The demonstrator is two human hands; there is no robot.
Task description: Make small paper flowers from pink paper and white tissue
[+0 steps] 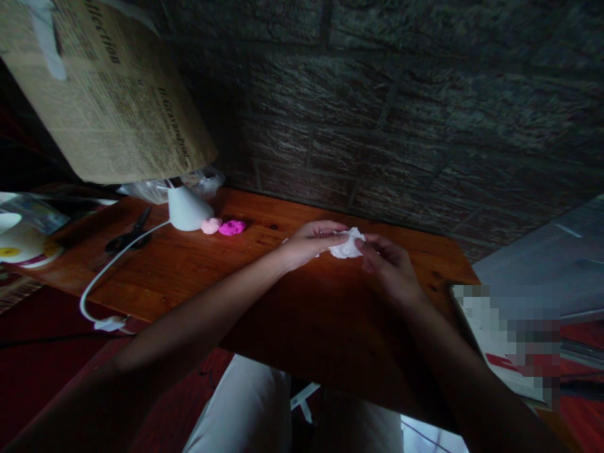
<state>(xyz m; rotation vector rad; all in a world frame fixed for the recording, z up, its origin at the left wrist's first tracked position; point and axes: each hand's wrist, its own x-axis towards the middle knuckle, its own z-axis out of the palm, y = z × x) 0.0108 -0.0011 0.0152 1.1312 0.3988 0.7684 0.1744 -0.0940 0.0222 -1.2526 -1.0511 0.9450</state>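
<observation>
The left hand [309,242] and right hand [387,259] pinch a crumpled white piece [348,244], possibly tissue, between them above the table's [189,277] far part. Pink lumps [223,226] lie to the left, beside the lamp base [187,207]; scissors [128,238] lie farther left.

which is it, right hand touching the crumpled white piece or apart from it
Touching: the head view shows the fingertips of the right hand pinching the right-hand edge of the crumpled white piece.
</observation>
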